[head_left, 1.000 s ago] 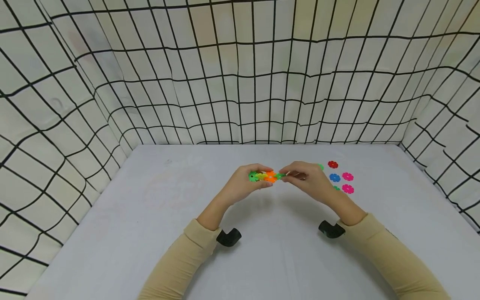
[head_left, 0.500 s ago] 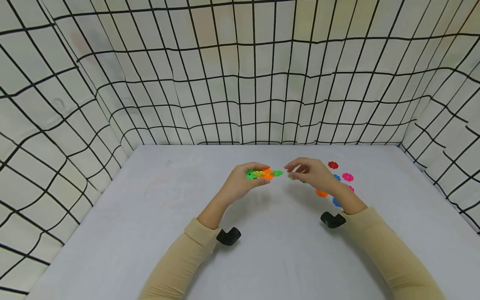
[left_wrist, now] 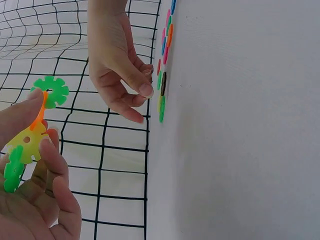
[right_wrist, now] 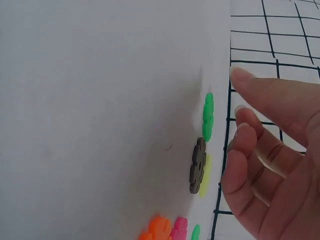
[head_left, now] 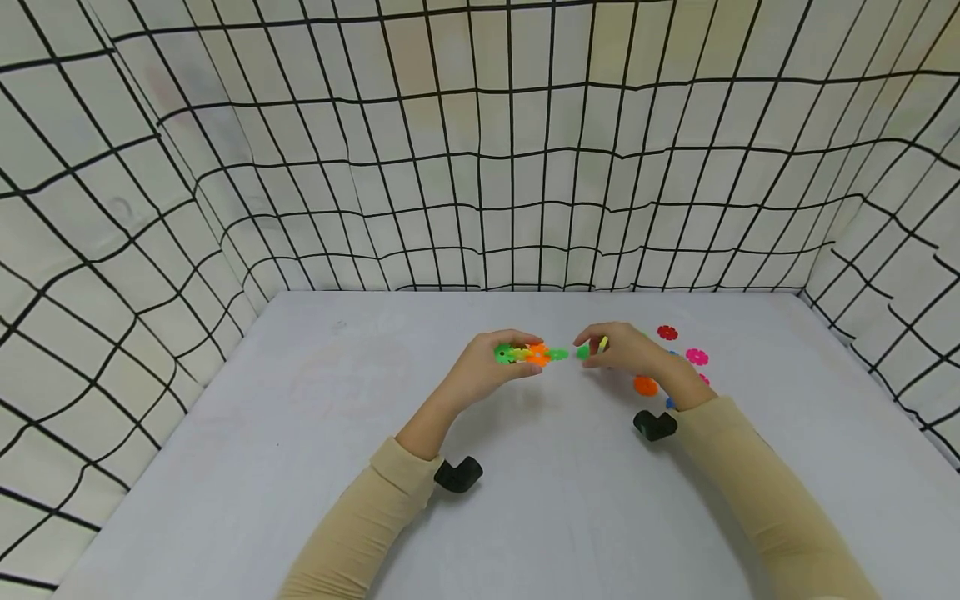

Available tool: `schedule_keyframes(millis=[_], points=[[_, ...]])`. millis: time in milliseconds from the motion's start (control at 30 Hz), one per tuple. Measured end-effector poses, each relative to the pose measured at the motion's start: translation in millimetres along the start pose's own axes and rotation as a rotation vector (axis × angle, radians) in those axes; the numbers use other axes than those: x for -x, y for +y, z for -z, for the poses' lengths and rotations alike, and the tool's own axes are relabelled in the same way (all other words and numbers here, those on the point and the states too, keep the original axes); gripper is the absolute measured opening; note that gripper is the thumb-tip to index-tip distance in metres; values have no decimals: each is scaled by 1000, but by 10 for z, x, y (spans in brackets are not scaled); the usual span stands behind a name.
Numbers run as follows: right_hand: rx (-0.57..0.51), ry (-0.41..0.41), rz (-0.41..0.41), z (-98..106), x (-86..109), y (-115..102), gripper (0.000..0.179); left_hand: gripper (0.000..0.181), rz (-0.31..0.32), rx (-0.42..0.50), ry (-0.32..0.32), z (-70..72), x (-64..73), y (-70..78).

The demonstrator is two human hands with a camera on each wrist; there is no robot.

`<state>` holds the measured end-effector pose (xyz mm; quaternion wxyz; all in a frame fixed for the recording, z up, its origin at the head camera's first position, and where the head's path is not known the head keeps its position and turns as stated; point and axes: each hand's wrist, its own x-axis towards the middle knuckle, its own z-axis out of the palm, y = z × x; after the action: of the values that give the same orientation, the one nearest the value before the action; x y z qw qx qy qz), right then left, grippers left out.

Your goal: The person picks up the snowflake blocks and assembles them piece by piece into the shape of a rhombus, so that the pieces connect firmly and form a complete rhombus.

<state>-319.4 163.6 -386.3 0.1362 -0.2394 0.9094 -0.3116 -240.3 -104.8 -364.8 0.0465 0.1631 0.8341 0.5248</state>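
My left hand (head_left: 476,371) grips a short chain of notched plastic flower discs between thumb and fingers. The left wrist view shows its parts: a green disc (left_wrist: 58,91) at the free end, an orange disc (left_wrist: 39,119), a yellow disc (left_wrist: 35,141) and another green disc (left_wrist: 14,170) near the palm. My right hand (head_left: 628,350) is apart from the chain, thumb and fingertips spread with nothing between them. It hovers by loose discs on the table; in the right wrist view a green disc (right_wrist: 208,117), a black disc (right_wrist: 198,166) and a yellow disc (right_wrist: 208,176) lie closest.
More loose discs lie to the right on the white table (head_left: 300,467): a red disc (head_left: 667,332), a pink disc (head_left: 697,357), an orange disc (head_left: 646,386) and a blue one partly under the right wrist. A black-gridded white wall (head_left: 480,167) encloses the table's back and sides.
My right hand has let go of the chain's green end disc and moved right, over the loose discs. The left hand keeps its hold on the chain and has barely shifted.
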Motion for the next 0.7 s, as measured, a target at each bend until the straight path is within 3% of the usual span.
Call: schedule_keyframes(millis=[333,700], points=[[40,-18,-136,31,-95,37,38,37,10,-21,-43,0,-3,-10],[49,-19,-149,15,-121,75,32,36,17,-16,-34,-4,17,5]])
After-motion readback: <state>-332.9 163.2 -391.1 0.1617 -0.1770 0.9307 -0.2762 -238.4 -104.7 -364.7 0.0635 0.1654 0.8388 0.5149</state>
